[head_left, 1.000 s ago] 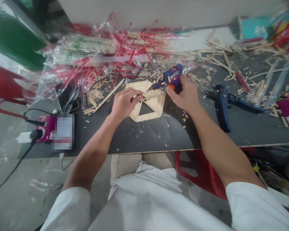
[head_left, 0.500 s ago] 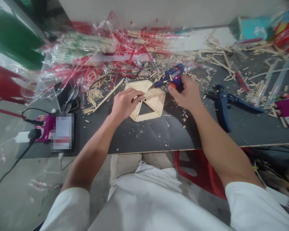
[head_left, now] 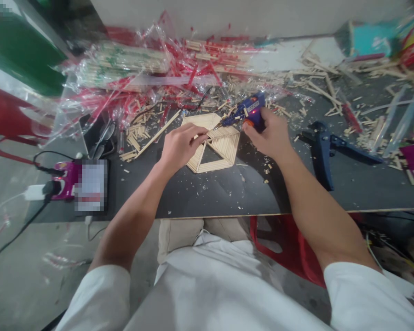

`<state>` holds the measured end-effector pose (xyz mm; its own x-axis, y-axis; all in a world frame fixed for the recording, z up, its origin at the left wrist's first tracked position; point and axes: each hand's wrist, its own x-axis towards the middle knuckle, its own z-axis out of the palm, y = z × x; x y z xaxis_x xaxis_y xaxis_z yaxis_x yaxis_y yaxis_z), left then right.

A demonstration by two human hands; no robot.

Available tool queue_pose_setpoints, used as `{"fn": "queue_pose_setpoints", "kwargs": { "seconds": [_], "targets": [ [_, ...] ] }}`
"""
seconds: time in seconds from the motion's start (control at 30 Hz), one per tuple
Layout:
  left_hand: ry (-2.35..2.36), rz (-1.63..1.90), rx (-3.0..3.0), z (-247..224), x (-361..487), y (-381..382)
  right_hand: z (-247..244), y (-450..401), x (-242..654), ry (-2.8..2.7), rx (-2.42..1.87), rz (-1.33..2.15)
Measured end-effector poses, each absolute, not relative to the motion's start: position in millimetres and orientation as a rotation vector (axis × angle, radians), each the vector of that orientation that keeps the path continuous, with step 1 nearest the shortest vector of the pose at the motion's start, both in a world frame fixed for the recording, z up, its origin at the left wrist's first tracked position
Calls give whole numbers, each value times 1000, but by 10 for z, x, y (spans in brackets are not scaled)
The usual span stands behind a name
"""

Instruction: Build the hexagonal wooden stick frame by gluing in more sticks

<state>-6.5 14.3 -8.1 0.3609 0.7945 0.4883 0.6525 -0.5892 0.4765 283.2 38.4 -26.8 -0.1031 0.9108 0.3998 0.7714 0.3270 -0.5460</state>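
Observation:
A hexagonal panel of pale wooden sticks (head_left: 229, 146) lies on the dark table, with a triangular gap at its near side. Over its left part is my left hand (head_left: 184, 143), thumb and fingertips pinched together near the panel's centre; what they pinch, if anything, is too small to make out. My right hand (head_left: 271, 131) is wrapped round a blue hot glue gun (head_left: 250, 110) with an orange trigger and a small red light. The gun's nozzle points left and down, close to the panel's upper middle and my left fingertips.
Blue cutters (head_left: 322, 154) lie to the right of my right forearm. Plastic wrappers and bundled sticks (head_left: 131, 62) heap at the back; broken stick pieces (head_left: 136, 138) are scattered about. At left sit a phone (head_left: 91, 186), a purple power strip (head_left: 65, 179) with cables, and glasses (head_left: 105, 138).
The whole view has shifted slightly. Both hands and the glue gun keep nearly the same place over the panel, the nozzle still close to the left fingertips.

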Motion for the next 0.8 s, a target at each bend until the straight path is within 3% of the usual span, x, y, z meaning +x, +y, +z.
{"fn": "queue_pose_setpoints", "kwargs": {
  "seconds": [0.8],
  "targets": [
    [1279,1056,2382,-61,-71,133,-238,381,2888,-1933,-1514,235]
  ]
}}
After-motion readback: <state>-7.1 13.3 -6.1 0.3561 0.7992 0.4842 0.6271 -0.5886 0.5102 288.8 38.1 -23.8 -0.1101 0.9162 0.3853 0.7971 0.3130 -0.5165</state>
